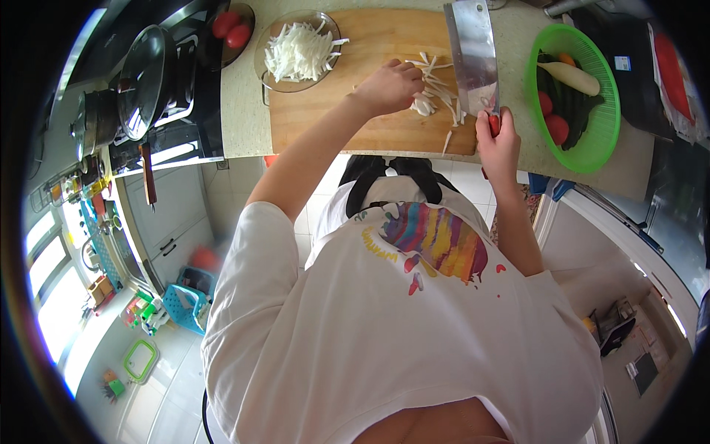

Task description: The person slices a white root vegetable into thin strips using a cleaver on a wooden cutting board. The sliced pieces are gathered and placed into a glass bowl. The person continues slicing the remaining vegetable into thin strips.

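My right hand (497,139) grips the red handle of a cleaver (473,55). Its broad steel blade lies along the right end of a wooden cutting board (383,130). My left hand (391,87) is over the board, its curled fingers beside loose white vegetable strips (441,91); whether it holds any is hidden. A glass dish (268,77) heaped with white shreds (302,53) overlaps the board's left side, some shreds sticking out over its rim.
At right, a green plastic basket (609,133) holds a white radish (571,77), red tomatoes and dark green vegetables. A dish with red tomatoes (238,36) stands at the upper left, near the stove and a wooden-handled pan (145,83). The counter edge runs before me.
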The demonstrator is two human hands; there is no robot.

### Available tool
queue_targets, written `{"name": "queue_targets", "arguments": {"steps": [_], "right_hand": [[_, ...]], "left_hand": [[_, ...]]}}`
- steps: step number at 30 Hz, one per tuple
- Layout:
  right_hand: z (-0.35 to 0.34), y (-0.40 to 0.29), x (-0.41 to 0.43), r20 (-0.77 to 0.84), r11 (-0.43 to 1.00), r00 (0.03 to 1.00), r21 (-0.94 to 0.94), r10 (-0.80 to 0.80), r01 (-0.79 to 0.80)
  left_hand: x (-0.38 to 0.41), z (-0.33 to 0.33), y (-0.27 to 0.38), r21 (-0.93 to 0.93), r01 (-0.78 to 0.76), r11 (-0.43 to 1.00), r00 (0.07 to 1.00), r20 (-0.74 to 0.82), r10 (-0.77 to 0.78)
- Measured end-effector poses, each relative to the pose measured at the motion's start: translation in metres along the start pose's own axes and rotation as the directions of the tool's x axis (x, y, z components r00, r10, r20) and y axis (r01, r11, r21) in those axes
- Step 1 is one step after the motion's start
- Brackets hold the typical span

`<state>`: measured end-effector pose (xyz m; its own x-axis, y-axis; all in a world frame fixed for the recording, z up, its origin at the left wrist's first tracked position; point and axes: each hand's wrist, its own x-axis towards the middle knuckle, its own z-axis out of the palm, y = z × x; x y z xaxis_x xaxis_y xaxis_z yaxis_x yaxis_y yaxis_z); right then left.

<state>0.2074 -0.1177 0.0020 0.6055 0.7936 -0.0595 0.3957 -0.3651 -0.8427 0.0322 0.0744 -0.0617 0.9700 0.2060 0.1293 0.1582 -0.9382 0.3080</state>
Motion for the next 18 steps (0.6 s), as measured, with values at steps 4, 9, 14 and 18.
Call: {"name": "queue_targets", "arguments": {"steps": [4, 9, 14, 18], "right_hand": [[-0.004, -0.002, 0.002, 0.014, 1.0, 1.0, -0.004, 0.02, -0.02], [-0.006, -0.006, 0.001, -0.015, 0.998, 0.999, -0.043, -0.044, 0.043], [-0.005, -0.001, -0.001, -0.012, 0.999, 0.999, -0.024, -0.034, 0.034], [-0.007, 0.002, -0.001, -0.001, 0.998, 1.0, -0.052, -0.022, 0.022]], "left_hand": [[0.009, -0.005, 0.012, 0.028, -0.087, 0.996, 0.986, 0.144, 0.082], [0.011, 0.005, 0.018, 0.004, -0.099, 0.995, 0.987, 0.131, 0.098], [0.013, 0.016, 0.018, -0.071, -0.098, 0.993, 0.97, 0.217, 0.111], [0.015, 0.01, 0.028, -0.026, -0.038, 0.999, 0.97, 0.24, 0.043]]}}
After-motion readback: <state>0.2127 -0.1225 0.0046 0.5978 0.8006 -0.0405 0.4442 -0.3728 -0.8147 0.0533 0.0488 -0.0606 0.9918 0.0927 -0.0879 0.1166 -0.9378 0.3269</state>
